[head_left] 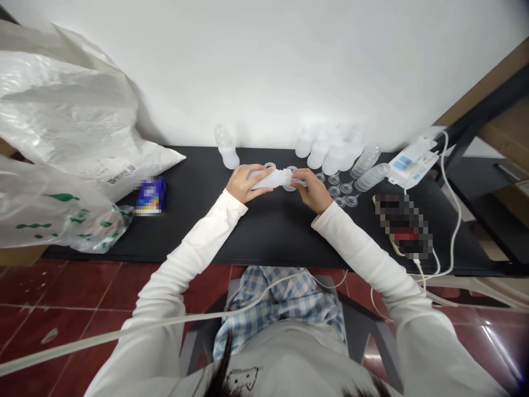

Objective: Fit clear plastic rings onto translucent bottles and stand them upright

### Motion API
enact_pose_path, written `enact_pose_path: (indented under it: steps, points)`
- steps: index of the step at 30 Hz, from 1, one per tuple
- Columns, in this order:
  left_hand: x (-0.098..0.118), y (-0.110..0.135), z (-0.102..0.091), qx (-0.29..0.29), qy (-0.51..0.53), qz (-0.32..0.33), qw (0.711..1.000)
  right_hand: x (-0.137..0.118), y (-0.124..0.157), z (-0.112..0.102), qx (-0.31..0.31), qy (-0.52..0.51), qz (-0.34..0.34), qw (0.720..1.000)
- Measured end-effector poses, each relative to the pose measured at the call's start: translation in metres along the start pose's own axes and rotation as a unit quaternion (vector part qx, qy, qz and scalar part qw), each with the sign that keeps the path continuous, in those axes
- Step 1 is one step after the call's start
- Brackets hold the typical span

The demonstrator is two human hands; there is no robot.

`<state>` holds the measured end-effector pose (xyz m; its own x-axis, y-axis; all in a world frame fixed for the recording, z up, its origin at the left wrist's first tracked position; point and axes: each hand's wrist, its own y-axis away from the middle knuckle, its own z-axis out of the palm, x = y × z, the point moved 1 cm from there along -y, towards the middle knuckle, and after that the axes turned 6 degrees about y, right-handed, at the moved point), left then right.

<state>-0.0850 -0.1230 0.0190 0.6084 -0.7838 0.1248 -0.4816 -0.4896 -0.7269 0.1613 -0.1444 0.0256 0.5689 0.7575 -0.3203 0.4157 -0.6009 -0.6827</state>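
Note:
My left hand [247,184] is wrapped round a white plastic bottle [268,179], which lies on its side in the air with its neck to the right. At the bottle's mouth, my right hand [312,190] has its fingertips pinched together; what they hold is too small to make out. Just behind and below the neck, clear round pieces [290,188] show in part. Several small clear discs with tabs [351,200] lie to the right of my right hand. Behind them stand several white bottles [316,157].
A bottle with a clear dome cap [227,149] stands by the wall. Nested clear caps [372,177] lie right, near a phone [403,226] on a white cable [454,220]. White plastic bags [70,110] and a blue packet [150,196] occupy the black table's [273,237] left.

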Motion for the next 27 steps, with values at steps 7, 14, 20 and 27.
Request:
enact_pose_path:
  steps: [7,14,20,27]
  points:
    - [0.0021,0.0024,0.0005,-0.016,-0.018,0.061,0.998,0.0027,0.0065,0.0004,-0.003,0.094,-0.049,0.994]
    - [0.0002,0.0032,-0.0022,-0.019,-0.021,0.051,0.998,0.0014,0.0038,-0.0018,-0.022,0.065,0.010,0.998]
    - [0.0019,0.0054,-0.0024,-0.004,-0.024,0.117,0.993,0.0012,0.0062,0.0032,-0.054,0.104,0.078,0.990]
    - [0.0043,0.0038,0.0029,-0.059,-0.002,0.049,0.997,-0.0019,0.0037,-0.0053,-0.055,0.135,0.061,0.987]
